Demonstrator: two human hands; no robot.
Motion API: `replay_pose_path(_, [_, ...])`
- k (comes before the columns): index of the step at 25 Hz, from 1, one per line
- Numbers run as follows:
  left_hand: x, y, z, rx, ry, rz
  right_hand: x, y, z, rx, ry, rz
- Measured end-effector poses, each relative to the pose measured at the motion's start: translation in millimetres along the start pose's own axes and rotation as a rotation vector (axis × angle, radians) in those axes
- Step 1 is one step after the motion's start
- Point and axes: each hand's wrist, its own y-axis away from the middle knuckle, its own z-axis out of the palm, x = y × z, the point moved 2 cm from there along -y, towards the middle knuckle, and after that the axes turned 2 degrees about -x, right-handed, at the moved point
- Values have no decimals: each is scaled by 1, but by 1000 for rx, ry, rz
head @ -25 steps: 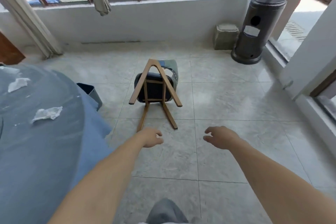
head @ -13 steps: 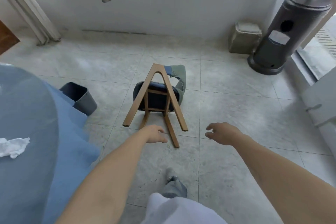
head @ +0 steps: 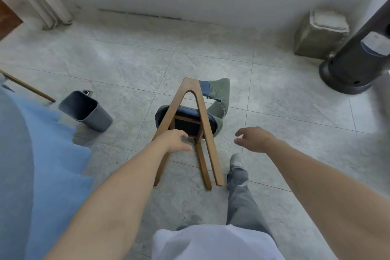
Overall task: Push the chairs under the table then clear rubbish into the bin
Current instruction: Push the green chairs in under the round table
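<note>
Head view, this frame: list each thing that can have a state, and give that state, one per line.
Wooden chair: tipped over on the floor, legs pointing at the person.
Grey bin: upright, open, tilted in this view; contents not visible.
Left hand: open, over a chair leg; contact unclear.
Right hand: open, empty, beside the chair.
Blue tablecloth: draped over the table edge.

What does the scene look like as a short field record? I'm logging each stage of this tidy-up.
chair: wooden chair tipped over on the tiled floor, legs toward the person
left hand: left hand open, over a chair leg; contact unclear
right hand: right hand open, clear of the chair
bin: grey bin upright, left of the chair
table: blue tablecloth at far left
</note>
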Motion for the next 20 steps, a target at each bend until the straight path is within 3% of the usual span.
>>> replay_pose_path(11, [90,-270,-123,-45,52,-139,55,-316,-162,-177,95,-111])
replay_pose_path(20, [74,-519,-139,-26,-304,-132,76,-560,-143,-185,334,-237])
